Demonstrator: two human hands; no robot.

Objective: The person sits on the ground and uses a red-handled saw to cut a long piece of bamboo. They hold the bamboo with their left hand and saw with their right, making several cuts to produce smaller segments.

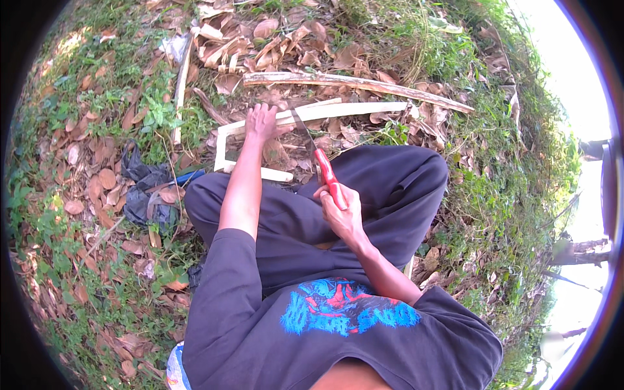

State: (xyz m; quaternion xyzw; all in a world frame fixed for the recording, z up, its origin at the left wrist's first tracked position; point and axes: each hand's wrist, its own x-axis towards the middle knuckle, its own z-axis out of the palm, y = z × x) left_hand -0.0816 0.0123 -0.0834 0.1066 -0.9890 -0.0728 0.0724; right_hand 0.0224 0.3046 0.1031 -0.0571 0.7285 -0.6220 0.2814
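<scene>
A long pale wooden strip (364,109) lies across the ground ahead of my crossed legs. My left hand (261,122) grips it near its left part, with the fingers reaching over its far edge. In my right hand (342,211) is a hand saw (329,177) with a red handle, held above my lap. Its narrow dark blade slants up and left, and the tip meets the strip just right of my left hand. Shorter pale pieces (221,144) form a squared corner at the strip's left end. The lower piece (276,175) reaches toward my knees.
Farther out lies a rough, bark-edged wooden strip (357,80). Another narrow piece (182,88) stands out at the left. A crumpled black plastic bag (146,185) and a blue object (188,177) are beside my left knee. Dry leaves and grass cover the ground.
</scene>
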